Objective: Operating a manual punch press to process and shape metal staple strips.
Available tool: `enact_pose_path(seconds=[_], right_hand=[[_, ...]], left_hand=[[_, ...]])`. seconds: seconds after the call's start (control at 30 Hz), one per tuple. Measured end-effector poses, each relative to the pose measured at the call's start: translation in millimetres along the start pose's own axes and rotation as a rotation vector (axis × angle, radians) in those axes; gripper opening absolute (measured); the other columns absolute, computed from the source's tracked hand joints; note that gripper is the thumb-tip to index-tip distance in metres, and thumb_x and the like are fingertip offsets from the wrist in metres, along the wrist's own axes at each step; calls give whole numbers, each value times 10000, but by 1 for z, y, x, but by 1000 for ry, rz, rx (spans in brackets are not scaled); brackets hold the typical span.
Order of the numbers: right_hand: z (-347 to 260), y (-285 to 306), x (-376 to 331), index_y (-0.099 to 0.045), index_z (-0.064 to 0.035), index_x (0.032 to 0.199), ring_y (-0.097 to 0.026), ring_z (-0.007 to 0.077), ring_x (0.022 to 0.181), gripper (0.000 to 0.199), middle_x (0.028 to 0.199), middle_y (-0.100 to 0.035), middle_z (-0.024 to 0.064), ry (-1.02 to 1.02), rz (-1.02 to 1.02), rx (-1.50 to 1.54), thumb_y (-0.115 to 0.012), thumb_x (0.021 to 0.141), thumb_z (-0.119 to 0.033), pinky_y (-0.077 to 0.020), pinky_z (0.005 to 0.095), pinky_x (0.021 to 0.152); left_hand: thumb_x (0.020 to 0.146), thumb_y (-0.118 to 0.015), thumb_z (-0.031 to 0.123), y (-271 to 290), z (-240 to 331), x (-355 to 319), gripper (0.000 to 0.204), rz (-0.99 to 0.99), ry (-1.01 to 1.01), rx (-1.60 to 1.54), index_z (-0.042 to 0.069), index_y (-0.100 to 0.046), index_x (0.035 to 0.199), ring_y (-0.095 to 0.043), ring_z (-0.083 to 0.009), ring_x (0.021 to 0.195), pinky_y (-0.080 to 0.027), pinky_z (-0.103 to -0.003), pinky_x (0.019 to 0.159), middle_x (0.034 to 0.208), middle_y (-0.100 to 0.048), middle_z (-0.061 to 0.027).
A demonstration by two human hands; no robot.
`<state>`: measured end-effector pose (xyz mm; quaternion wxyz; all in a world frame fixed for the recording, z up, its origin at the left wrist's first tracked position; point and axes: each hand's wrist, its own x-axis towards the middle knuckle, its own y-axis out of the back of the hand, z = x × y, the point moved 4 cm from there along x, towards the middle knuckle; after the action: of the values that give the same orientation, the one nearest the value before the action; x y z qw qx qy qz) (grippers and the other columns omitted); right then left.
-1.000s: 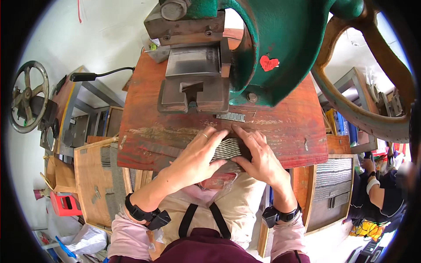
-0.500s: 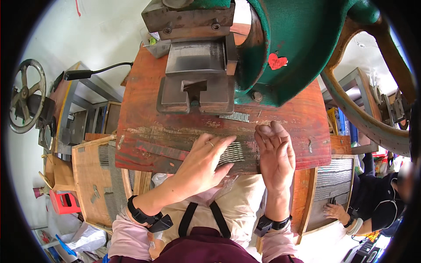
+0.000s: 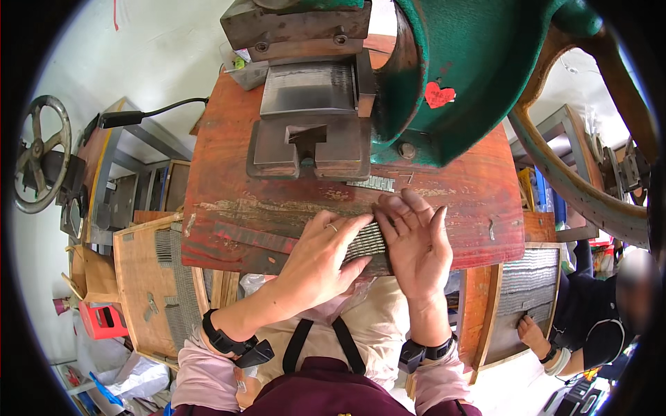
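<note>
A row of thin grey metal pieces (image 3: 365, 243) lies on the worn red wooden bench top (image 3: 229, 201), near its front edge. My left hand (image 3: 320, 260) lies flat on the left part of the row, fingers spread. My right hand (image 3: 415, 243) presses its flat palm against the row's right end. Both hands touch the pieces without closing around them. A short strip of the same pieces (image 3: 370, 183) lies further back, just in front of the grey steel die block (image 3: 309, 142) of the green press (image 3: 444, 69).
The press's big flywheel (image 3: 590, 173) curves along the right. Wooden trays with rows of metal pieces sit at the lower left (image 3: 156, 284) and lower right (image 3: 520, 298). Another person (image 3: 596, 319) reaches a hand onto the right tray. A second handwheel (image 3: 41, 163) stands at far left.
My hands have shifted right along the row of pieces; the right hand turned from gripping to lying flat against the row's end. The view has tilted slightly.
</note>
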<state>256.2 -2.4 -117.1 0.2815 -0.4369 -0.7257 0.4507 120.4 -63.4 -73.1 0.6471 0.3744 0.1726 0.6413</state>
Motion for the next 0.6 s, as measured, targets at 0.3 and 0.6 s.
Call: enact_pose_path(seconds=[0.3,0.6], right_hand=[[-45,-29,-8,-325,7,1374,-355,311,1309,721,1379,-375,187,125,-367,-1214,-672,742,36,-280,418,1102],[-21,-28,1,-396,1,1343,-449,366,1162,736,1163,-559,180,203,-543,-1720,-734,693,-77,-392,432,980]], left_hand=[[715,-742,83,-3,-4,-4,655,1,-13,23,25,-432,1290,-525,-341,978,-447,-409,843,1049,-589,-162],[723,-714,49,11,0,-15,715,-22,8,75,-21,-346,1332,-506,-373,993,-434,-433,875,1101,-535,-206]])
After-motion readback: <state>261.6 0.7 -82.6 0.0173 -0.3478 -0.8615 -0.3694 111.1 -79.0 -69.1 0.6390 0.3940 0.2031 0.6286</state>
